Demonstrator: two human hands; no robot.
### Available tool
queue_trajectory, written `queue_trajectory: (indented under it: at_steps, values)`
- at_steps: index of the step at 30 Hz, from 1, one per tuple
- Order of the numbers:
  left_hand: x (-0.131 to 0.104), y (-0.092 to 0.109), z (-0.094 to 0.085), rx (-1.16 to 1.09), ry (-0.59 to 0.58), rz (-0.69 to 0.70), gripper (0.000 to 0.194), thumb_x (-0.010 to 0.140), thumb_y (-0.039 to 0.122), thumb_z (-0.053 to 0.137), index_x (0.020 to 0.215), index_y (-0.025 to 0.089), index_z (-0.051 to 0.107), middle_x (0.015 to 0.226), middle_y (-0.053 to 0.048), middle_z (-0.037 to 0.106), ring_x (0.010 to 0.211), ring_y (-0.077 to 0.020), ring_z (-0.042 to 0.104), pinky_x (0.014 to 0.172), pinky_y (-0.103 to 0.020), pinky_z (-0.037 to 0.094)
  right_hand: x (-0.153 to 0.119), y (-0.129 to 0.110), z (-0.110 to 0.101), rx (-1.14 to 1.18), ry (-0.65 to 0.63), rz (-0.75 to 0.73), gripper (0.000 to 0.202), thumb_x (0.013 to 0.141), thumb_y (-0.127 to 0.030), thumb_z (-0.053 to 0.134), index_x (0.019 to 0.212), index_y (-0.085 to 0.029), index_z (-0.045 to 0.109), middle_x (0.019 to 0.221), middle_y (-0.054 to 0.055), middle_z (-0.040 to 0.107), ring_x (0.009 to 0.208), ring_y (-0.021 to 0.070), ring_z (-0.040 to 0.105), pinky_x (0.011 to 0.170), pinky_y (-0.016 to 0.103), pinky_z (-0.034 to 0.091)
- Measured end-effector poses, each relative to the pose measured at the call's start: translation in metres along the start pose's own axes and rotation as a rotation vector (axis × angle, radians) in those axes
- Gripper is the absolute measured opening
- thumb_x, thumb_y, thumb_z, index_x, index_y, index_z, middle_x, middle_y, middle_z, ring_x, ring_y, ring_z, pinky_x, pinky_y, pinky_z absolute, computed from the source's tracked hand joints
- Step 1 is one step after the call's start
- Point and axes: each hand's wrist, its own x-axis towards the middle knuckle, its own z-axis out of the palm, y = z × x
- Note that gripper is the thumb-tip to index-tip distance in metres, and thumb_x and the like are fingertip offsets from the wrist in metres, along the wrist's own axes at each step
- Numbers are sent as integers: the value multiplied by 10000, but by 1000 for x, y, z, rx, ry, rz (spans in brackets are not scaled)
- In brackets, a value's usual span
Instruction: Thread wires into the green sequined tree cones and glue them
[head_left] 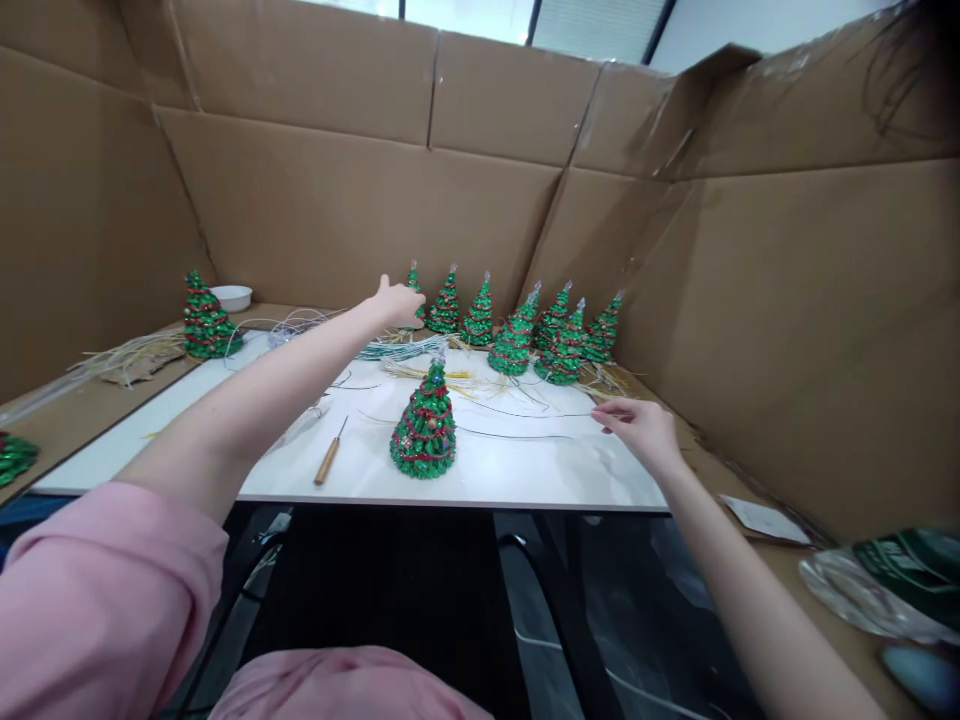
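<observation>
A small green beaded Christmas tree with red garland and a clear tip stands upright at the front of the white board. My right hand is pinched on the end of a thin dark wire that runs leftward behind that tree. Another thin wire lies on the board just in front of it. My left hand reaches to the back, one finger raised and apart from the rest. It partly covers a tree there, and I cannot tell whether they touch. Below it lies a bundle of teal strands.
Several more beaded trees line the back right, and one tree stands at the left near a white bowl. A wooden-handled awl lies left of the front tree. Tall cardboard walls enclose the table.
</observation>
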Motion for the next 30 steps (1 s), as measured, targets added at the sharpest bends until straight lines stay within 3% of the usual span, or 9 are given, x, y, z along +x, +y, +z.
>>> queue_trajectory:
  at_steps: [5,9,12,15,18,22,24,27,30]
  values:
    - [-23,7,-40,-61,164,103,429,900,349,565,1295,181,584,1244,-115,638,1217,-358,535,1077,-648,220,12,-2,-18,27,67,-17,263,664,-467,661,686,-215,734,574,65,714,588,265,695,591,367,494]
    - [-43,21,-70,-148,335,181,374,942,330,461,1254,185,607,1238,-121,642,1186,-319,554,1043,-575,297,31,-33,-46,44,191,-76,215,721,-365,651,815,-201,754,693,63,743,687,245,704,684,364,510]
    - [-55,40,-90,-279,406,262,401,960,392,429,1268,194,592,1213,-84,666,1104,-244,603,1008,-460,378,41,-78,-72,51,292,-215,135,749,-270,664,828,-210,755,775,59,755,702,210,688,720,354,512]
    - [-65,69,-107,-605,412,499,531,899,383,560,1360,123,522,1188,-115,676,1062,-222,625,908,-332,449,45,-135,-97,-36,400,-474,100,769,-195,672,822,-187,756,777,47,738,674,160,642,723,330,491]
    - [-71,99,-122,-745,451,584,704,842,303,657,1451,71,391,1157,-127,677,1023,-218,634,832,-292,461,40,-189,-111,-112,484,-724,99,808,-193,653,813,-186,752,726,10,700,656,129,595,678,294,457]
    - [-74,119,-137,-833,538,511,271,937,228,512,1091,69,669,765,-56,676,714,-153,621,719,-280,434,25,-237,-117,-81,505,-878,106,828,-132,630,826,-170,729,756,16,698,707,131,636,693,278,478]
    - [-75,112,-142,-829,611,469,332,974,212,422,844,97,704,675,-38,626,639,-130,571,687,-277,403,21,-242,-116,45,508,-910,140,845,-156,642,967,-176,707,859,28,719,788,136,679,736,267,507]
    - [-82,83,-144,-734,768,326,331,953,196,451,734,129,690,647,-20,577,624,-127,509,662,-279,341,25,-221,-108,263,586,-852,299,922,-316,587,1190,-185,615,1085,71,710,910,143,696,770,274,526]
    - [-97,48,-141,-682,796,196,316,937,208,463,728,133,687,571,2,484,559,-123,423,620,-280,290,42,-169,-83,258,567,-638,336,926,-461,533,954,-165,689,983,94,728,892,171,683,813,323,525]
